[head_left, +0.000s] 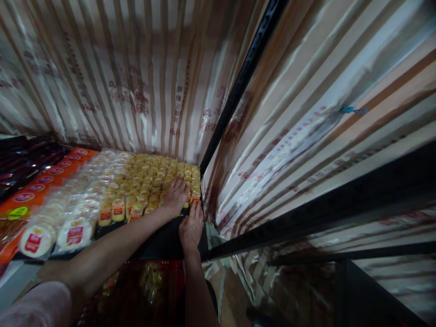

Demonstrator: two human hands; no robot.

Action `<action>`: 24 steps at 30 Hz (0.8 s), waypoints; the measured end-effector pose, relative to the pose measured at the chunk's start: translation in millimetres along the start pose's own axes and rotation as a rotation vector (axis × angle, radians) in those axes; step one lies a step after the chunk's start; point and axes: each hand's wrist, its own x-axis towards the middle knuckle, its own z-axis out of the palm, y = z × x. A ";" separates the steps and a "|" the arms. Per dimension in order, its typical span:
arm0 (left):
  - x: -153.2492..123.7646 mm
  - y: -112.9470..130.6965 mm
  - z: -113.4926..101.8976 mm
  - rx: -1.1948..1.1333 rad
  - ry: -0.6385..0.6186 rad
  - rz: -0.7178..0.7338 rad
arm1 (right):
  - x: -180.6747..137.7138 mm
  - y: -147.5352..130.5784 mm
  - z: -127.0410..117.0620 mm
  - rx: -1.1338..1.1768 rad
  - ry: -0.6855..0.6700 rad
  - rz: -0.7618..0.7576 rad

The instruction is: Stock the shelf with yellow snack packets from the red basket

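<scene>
Rows of small yellow wrapped cakes (136,175) with red-and-white labels stand tightly packed on a black shelf (150,243). My left hand (176,196) lies over the rows near their right end, its fingers stretched forward across the wrapped cakes. Just right of it and lower, my right hand (191,227) reaches to the front of the last row. Its extended fingertips touch the front wrapped cake (195,195) there. Neither hand visibly grips anything; the undersides of the fingers are hidden.
Left of the yellow rows stand larger white round packaged cakes (73,234), then an orange package (37,184) and dark packages (27,159). A printed curtain (150,77) hangs behind. A black post (238,95) rises at the shelf's right corner. Below is a red crate (136,290).
</scene>
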 end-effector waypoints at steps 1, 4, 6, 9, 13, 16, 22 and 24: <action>-0.1 0.0 -0.1 0.001 0.005 0.013 | 0.3 -0.3 -0.4 -0.002 -0.003 0.002; 0.6 0.5 -0.6 0.018 0.009 0.007 | 0.9 -0.8 -0.9 0.004 -0.006 0.004; 1.8 1.6 -1.2 0.035 0.000 -0.012 | 1.1 -1.1 -0.7 0.007 -0.011 0.008; 3.1 3.4 -2.4 0.051 -0.026 -0.015 | 1.1 -1.5 0.6 0.013 0.007 0.013; 1.5 2.9 -2.0 0.033 -0.029 0.020 | 0.9 -0.1 3.2 0.056 0.083 -0.006; 0.2 0.9 0.8 -0.023 -0.013 0.028 | 0.9 1.5 4.7 0.092 0.113 -0.034; -1.7 0.9 -4.4 -0.008 -0.034 0.021 | 1.0 1.0 4.6 0.118 0.106 -0.029; -4.9 3.1 -9.1 -0.050 0.003 0.043 | 1.0 0.3 4.1 0.122 0.105 -0.010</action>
